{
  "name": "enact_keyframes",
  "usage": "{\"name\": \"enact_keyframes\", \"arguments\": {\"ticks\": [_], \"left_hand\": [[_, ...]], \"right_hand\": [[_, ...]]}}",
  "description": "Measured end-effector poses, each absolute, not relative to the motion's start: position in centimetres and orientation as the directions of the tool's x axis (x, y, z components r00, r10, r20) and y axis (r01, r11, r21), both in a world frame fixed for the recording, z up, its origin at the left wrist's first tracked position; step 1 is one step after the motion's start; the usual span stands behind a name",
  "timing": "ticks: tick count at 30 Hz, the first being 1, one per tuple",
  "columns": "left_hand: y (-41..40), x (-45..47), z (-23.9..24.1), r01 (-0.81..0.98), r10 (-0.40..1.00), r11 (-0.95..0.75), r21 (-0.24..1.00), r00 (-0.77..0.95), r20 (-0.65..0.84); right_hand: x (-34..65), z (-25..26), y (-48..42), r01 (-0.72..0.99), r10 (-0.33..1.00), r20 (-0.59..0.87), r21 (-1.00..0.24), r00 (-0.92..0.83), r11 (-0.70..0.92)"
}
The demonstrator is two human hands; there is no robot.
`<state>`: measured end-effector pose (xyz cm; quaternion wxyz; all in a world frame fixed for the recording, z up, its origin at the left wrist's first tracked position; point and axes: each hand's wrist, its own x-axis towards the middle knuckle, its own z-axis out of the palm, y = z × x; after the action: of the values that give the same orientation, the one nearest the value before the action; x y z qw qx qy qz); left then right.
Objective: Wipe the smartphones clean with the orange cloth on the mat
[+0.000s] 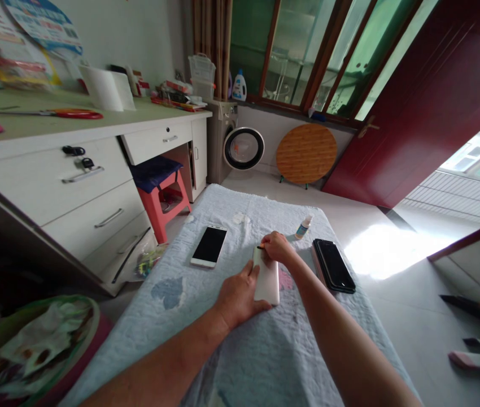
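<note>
A white phone (267, 282) lies face down on the light blue cloth (231, 203), its back towards me. Gripping its left side and lower end is my left hand (240, 294), fingers along the edge and thumb at the bottom. My right hand (277, 247) is closed at the phone's top end, by the dark camera area. A bit of orange shows at its fingertips; most of that small thing is hidden. Left of my hands rests another white phone (209, 246) with its black screen up. A small spray bottle (303, 227) stands just beyond my right hand.
To the right lies a stack of dark phones (334, 265). A lined waste bin (91, 328) is at the lower left. Beyond it stand a desk (74, 192) and a red stool (160, 198). A washing machine (222, 121) with an open door is at the back.
</note>
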<state>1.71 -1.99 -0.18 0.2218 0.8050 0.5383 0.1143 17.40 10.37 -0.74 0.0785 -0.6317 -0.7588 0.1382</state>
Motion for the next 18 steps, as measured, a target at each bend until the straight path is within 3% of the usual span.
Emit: {"name": "enact_keyframes", "arguments": {"ticks": [9,18], "left_hand": [[-2.6,2.2,-0.4,0.866,0.935,-0.307,0.393,0.351,-0.043],[-2.7,2.2,-0.4,0.853,0.931,-0.32,0.413,0.365,-0.031]], "right_hand": [[16.6,0.1,10.7,0.928,0.949,-0.116,-0.274,-0.293,0.253],[20.9,-0.4,8.7,0.966,0.988,-0.069,-0.229,-0.139,0.12]]}}
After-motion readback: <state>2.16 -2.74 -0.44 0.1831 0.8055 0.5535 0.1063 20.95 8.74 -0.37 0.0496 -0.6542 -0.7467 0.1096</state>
